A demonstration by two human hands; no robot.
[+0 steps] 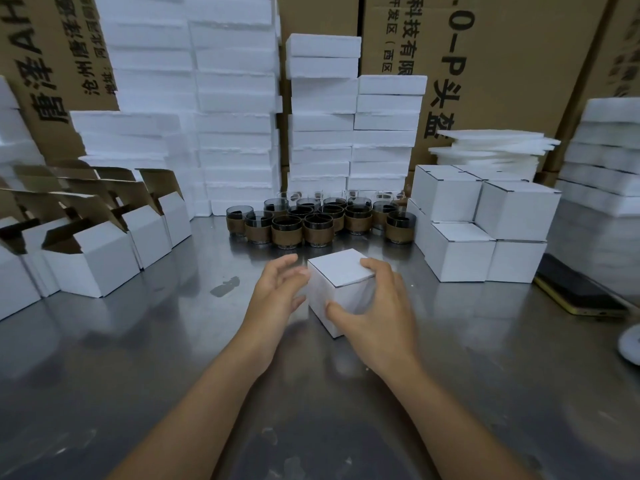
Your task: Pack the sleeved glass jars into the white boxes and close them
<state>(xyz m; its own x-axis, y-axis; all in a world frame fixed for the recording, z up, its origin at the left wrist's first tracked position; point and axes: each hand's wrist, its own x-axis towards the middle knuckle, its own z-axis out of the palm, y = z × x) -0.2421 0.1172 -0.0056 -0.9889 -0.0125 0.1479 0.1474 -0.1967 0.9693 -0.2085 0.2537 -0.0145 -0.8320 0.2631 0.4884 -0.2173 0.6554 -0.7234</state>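
Box (341,292) stands upright, lid shut, corner toward the person.

Glossy steel table (138,341), matt cardboard box (341,268)

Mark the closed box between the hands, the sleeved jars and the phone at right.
closed box (337,268), head view, on its top face
sleeved jars (286,235), head view, on a front jar's brown sleeve
phone (573,287), head view, on its dark screen
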